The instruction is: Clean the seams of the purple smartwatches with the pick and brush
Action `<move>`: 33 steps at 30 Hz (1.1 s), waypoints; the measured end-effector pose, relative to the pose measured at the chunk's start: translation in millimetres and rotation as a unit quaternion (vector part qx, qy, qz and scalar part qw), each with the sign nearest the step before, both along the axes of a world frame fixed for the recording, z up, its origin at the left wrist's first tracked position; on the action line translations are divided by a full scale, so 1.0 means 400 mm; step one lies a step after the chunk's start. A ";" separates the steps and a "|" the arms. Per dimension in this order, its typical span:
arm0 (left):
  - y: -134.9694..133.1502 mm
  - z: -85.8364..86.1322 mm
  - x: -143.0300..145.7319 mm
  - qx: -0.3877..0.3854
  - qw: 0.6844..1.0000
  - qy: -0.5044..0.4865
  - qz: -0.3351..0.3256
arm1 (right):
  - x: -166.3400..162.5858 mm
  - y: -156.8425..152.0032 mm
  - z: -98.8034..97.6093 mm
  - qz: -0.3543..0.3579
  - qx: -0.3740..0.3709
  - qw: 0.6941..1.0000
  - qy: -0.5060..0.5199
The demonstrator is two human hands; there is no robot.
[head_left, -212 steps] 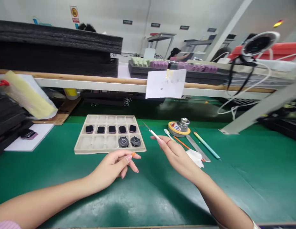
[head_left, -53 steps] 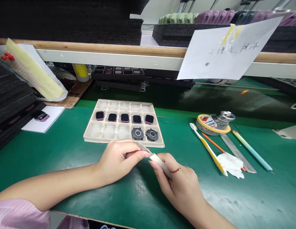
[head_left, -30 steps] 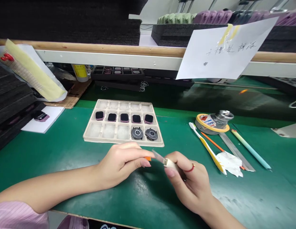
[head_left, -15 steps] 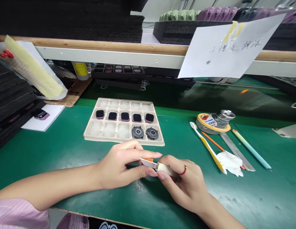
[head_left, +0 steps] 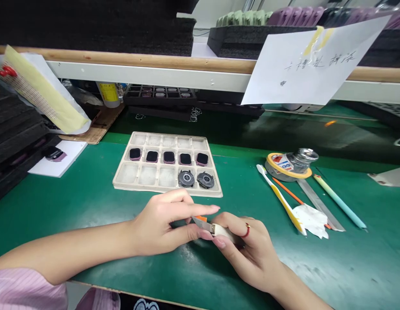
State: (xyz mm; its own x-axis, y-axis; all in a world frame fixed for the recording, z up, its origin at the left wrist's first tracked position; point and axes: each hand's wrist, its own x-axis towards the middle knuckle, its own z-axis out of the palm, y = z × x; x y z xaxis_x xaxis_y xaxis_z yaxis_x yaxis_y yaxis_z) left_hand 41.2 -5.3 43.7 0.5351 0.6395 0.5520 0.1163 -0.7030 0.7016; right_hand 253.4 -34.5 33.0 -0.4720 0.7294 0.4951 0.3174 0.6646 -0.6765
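Note:
My right hand (head_left: 248, 249) is closed round the cream handle of a utility knife (head_left: 223, 232), low over the front of the green table. The knife's metal blade points left, into the gap between the thumb and fingers of my left hand (head_left: 169, 224). Pinched in that left hand is a small orange piece (head_left: 201, 218), mostly hidden behind the blade and fingers. Its left forefinger stretches out above the blade. Just beyond the hands lies a pale compartment tray (head_left: 138, 188), with a row of square watch bodies (head_left: 168, 157) and two round dark watch bodies (head_left: 186, 178).
On the right lie a toothbrush (head_left: 281, 200), a white rag (head_left: 311, 220), a steel ruler (head_left: 319, 206), a pen (head_left: 340, 202) and a tape roll (head_left: 285, 172) beside a metal-topped bottle (head_left: 305, 157). A paper pad (head_left: 54, 168) rests at left. Overhead runs a shelf (head_left: 148, 73).
The knife has turned slightly in my right hand, so its blade shows greyer and at another angle. My left hand stays nearly still.

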 end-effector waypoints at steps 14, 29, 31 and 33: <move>-0.003 -0.001 0.002 -0.015 1.000 -0.011 -0.015 | -0.002 -0.005 -0.001 0.003 -0.019 1.000 -0.001; -0.002 0.003 0.002 0.007 1.000 -0.001 -0.005 | -0.001 -0.002 -0.003 -0.005 0.025 1.000 -0.001; -0.001 0.002 0.003 0.018 1.000 -0.007 -0.005 | -0.002 -0.002 0.000 -0.005 0.016 1.000 -0.005; -0.001 0.002 0.003 0.026 1.000 -0.011 -0.004 | -0.005 -0.003 0.003 -0.004 -0.001 1.000 -0.005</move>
